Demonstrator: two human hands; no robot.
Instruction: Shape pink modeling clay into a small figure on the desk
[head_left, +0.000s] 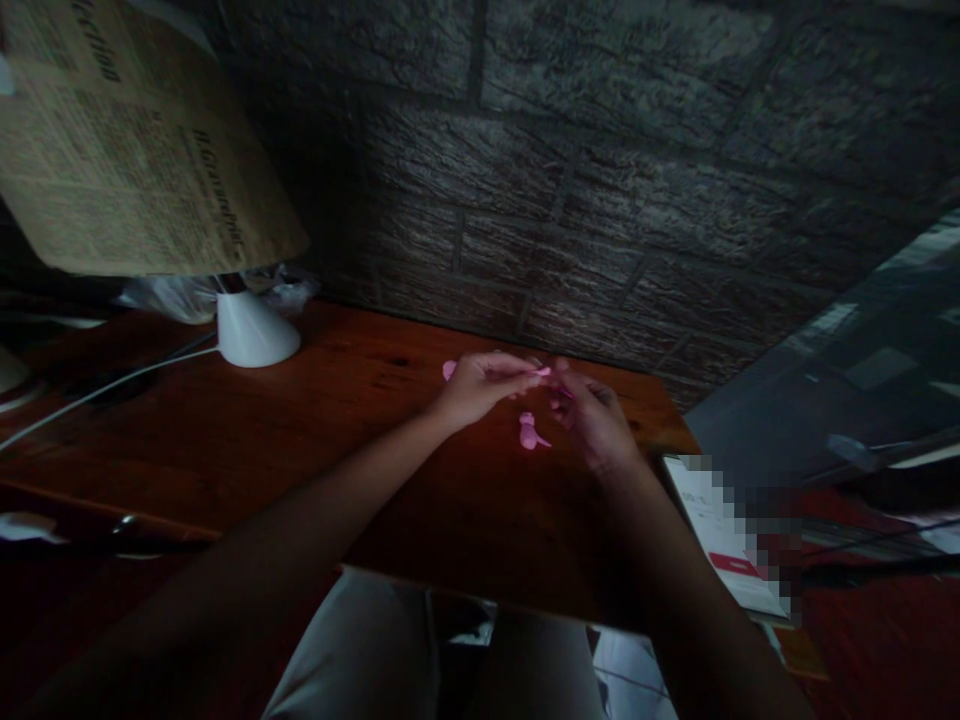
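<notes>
My left hand is closed in a pinch on a small piece of pink modelling clay. Facing it, my right hand has its fingers curled and its fingertips beside the same piece. A thin pink bit shows among the right fingers; its shape is too small to make out. Below the hands, a small pink clay figure with a rounded body and a pointed tail lies on the wooden table. A pink lump is partly hidden behind my left hand.
A lamp with a newsprint shade and white base stands at the left, its white cord running off leftward. A dark brick wall rises behind the table. At the right edge lies a tablet-like thing with a bright face.
</notes>
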